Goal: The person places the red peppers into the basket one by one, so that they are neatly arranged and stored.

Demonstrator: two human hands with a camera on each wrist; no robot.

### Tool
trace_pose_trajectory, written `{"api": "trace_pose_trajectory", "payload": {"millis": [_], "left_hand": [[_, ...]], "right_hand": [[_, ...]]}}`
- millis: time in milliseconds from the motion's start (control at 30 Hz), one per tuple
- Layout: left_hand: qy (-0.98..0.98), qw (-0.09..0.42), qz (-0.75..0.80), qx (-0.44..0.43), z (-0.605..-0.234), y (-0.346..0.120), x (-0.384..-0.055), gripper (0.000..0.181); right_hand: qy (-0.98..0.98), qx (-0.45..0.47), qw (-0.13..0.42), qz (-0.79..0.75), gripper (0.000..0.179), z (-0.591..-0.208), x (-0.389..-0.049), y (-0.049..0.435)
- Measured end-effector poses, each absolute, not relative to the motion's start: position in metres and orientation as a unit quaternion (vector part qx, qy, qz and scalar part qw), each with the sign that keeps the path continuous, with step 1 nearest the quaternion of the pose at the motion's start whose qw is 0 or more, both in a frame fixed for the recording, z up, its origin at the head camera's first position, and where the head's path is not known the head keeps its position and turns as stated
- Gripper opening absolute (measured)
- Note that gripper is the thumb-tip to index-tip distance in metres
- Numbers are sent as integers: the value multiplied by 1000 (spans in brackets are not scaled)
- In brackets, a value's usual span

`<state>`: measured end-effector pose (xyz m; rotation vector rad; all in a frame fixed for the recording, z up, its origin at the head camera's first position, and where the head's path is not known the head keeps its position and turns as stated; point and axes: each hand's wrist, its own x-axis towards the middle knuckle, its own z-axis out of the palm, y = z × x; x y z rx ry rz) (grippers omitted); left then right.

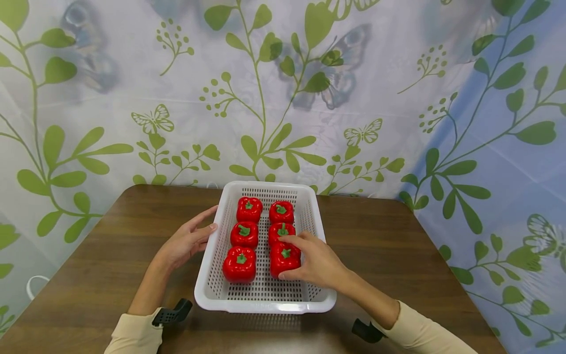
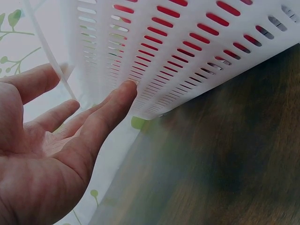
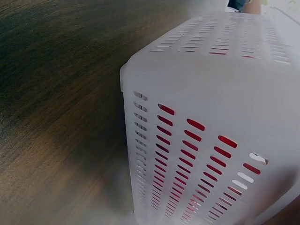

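Note:
A white slotted plastic basket rests on the table, holding glossy red bell peppers with green stems in two columns of three. My right hand reaches over the basket's right side and grips the near right bell pepper, fingers on its far side and thumb at its near side. Just behind it sits another bell pepper, partly covered by my fingers. At the left rim, my left hand has its fingers extended along the basket's outer wall. In the right wrist view, the basket wall hides most of my right hand.
Brown wooden table surrounds the basket, its back edge close to a leaf-and-butterfly patterned curtain. In the left column stand a near bell pepper, a middle bell pepper and a far bell pepper. A far right bell pepper stands opposite.

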<state>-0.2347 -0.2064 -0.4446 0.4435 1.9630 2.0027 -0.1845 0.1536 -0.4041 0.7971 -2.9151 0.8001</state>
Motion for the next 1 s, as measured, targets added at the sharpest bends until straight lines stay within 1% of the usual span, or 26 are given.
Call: {"api": "trace_pose_trajectory", "payload": {"millis": [300,567,1000], "left_hand": [[687,147,695,152,-443,-205,-234,64],[684,148,697,153,-443,-206,-234,63],[688,149,693,155,-443,-206,-234,64]], "right_hand": [[-939,266,2,218,76,-403,-185,153],[-939,276,10,203,77,-404,-186,152],[-941,273,4,199,79,-404,-185,151]]}}
